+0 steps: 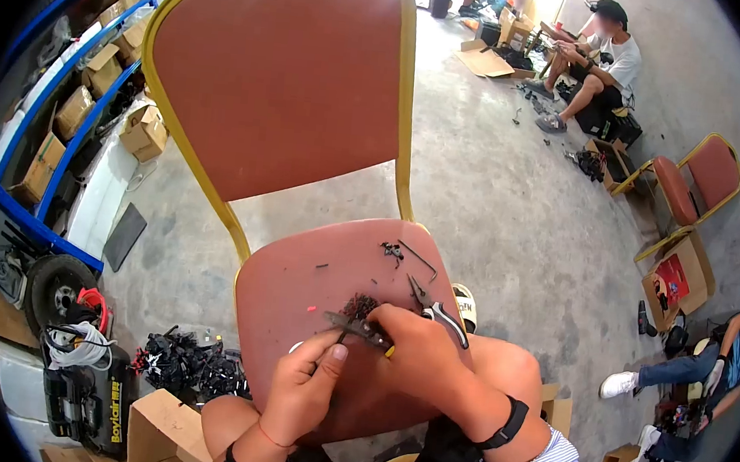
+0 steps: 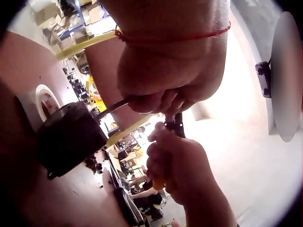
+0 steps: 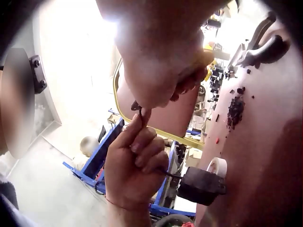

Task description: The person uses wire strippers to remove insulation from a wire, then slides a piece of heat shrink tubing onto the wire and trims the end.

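Observation:
My left hand [image 1: 299, 388] pinches a thin black cable [image 1: 342, 338] between thumb and fingers. From that cable hangs a black box-shaped block [image 2: 71, 139], beside a white tape roll [image 3: 218, 166]. My right hand [image 1: 421, 354] grips a hand tool [image 1: 351, 324] with a grey, blade-like end and yellow on its handle; its exact kind I cannot tell. The tool's end meets the cable close to the left fingertips. Under both hands is a reddish chair seat [image 1: 282, 285], bearing a heap of small black scraps [image 1: 359, 306] and pliers [image 1: 438, 310] with dark-and-grey handles.
An L-shaped hex key [image 1: 418, 255] and small black parts [image 1: 392, 251] lie toward the seat's back. The chair's backrest [image 1: 287, 74] rises ahead. Left on the floor are a black pile [image 1: 191, 365], an open carton [image 1: 163, 433] and a black machine [image 1: 92, 391]. Other people sit at right.

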Action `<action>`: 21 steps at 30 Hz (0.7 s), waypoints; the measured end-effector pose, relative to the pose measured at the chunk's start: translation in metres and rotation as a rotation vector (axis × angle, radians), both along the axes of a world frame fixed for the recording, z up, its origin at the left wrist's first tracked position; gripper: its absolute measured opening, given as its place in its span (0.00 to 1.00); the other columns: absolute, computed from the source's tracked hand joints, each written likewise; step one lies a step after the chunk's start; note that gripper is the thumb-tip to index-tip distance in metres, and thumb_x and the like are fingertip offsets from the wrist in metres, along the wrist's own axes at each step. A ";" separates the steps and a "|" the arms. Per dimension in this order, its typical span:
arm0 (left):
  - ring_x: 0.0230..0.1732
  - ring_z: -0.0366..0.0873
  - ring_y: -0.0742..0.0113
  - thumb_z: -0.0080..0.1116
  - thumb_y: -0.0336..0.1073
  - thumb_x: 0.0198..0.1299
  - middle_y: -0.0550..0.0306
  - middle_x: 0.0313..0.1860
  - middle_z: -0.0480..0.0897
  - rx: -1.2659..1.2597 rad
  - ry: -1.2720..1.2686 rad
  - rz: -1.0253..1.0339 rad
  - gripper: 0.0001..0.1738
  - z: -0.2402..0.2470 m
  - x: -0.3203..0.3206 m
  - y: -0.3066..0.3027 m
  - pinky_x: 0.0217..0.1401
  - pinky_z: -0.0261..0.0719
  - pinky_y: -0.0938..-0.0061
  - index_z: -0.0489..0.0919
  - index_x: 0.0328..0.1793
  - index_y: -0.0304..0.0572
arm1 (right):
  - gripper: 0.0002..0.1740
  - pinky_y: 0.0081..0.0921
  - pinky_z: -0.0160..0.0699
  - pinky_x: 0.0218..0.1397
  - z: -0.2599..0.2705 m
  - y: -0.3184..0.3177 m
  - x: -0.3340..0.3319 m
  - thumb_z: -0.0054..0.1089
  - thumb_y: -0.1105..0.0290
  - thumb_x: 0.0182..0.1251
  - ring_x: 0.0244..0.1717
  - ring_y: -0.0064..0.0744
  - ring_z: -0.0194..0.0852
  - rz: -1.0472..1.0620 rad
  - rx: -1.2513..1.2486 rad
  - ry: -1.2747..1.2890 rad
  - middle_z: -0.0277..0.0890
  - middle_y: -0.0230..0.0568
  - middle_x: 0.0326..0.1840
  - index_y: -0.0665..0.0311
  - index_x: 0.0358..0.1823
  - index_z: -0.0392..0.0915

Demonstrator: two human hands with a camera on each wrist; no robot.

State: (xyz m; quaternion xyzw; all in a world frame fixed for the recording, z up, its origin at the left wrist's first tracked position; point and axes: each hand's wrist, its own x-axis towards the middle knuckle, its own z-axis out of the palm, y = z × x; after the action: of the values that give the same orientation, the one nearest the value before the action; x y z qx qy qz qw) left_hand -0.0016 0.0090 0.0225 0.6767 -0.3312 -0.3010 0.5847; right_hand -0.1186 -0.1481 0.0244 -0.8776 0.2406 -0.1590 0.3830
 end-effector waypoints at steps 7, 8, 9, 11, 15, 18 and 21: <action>0.27 0.61 0.86 0.53 0.37 0.82 0.73 0.26 0.71 0.062 0.414 -0.028 0.21 0.012 -0.006 -0.006 0.29 0.58 0.85 0.79 0.74 0.35 | 0.13 0.38 0.83 0.49 -0.013 -0.015 0.014 0.69 0.69 0.67 0.46 0.54 0.89 -0.113 0.150 0.019 0.88 0.55 0.43 0.64 0.51 0.85; 0.25 0.59 0.86 0.52 0.38 0.83 0.74 0.25 0.69 0.051 0.462 -0.025 0.21 0.013 -0.007 -0.006 0.27 0.56 0.85 0.79 0.74 0.36 | 0.13 0.38 0.83 0.49 -0.015 -0.015 0.016 0.69 0.68 0.67 0.46 0.54 0.89 -0.122 0.176 0.017 0.88 0.55 0.43 0.64 0.50 0.86; 0.24 0.57 0.86 0.51 0.38 0.83 0.74 0.24 0.67 0.065 0.514 -0.009 0.22 0.012 -0.008 -0.005 0.26 0.55 0.84 0.78 0.75 0.37 | 0.12 0.37 0.84 0.48 -0.019 -0.014 0.018 0.69 0.68 0.67 0.45 0.55 0.89 -0.131 0.203 0.014 0.88 0.56 0.42 0.64 0.49 0.87; 0.21 0.54 0.86 0.49 0.39 0.84 0.75 0.21 0.62 0.094 0.617 0.022 0.23 0.010 -0.010 -0.005 0.24 0.51 0.83 0.76 0.77 0.38 | 0.11 0.38 0.84 0.47 -0.032 -0.015 0.022 0.70 0.67 0.67 0.43 0.56 0.88 -0.101 0.180 0.018 0.88 0.56 0.40 0.64 0.47 0.88; 0.17 0.51 0.84 0.48 0.40 0.84 0.74 0.19 0.58 0.020 0.780 0.088 0.23 0.013 -0.019 -0.001 0.20 0.50 0.82 0.73 0.78 0.38 | 0.11 0.41 0.85 0.44 -0.041 -0.015 0.027 0.71 0.66 0.64 0.40 0.58 0.87 -0.058 0.065 -0.010 0.87 0.56 0.38 0.64 0.44 0.89; 0.16 0.51 0.82 0.48 0.40 0.83 0.73 0.19 0.55 0.039 0.798 0.141 0.23 0.011 -0.024 0.008 0.19 0.50 0.82 0.73 0.77 0.39 | 0.11 0.44 0.84 0.42 -0.040 -0.011 0.028 0.71 0.68 0.60 0.38 0.59 0.86 -0.022 0.056 -0.037 0.85 0.56 0.35 0.63 0.42 0.90; 0.15 0.49 0.82 0.48 0.41 0.83 0.73 0.18 0.54 0.044 0.826 0.190 0.21 0.015 -0.028 0.014 0.19 0.49 0.81 0.74 0.75 0.40 | 0.09 0.45 0.84 0.41 -0.040 -0.006 0.031 0.70 0.68 0.58 0.36 0.61 0.85 -0.007 0.004 -0.087 0.84 0.57 0.33 0.64 0.38 0.89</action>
State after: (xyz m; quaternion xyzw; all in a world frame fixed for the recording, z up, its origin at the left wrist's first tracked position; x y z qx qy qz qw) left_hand -0.0300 0.0231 0.0376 0.5393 0.0013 -0.4985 0.6787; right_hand -0.0877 -0.1542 -0.0152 -0.8682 0.2269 -0.1980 0.3944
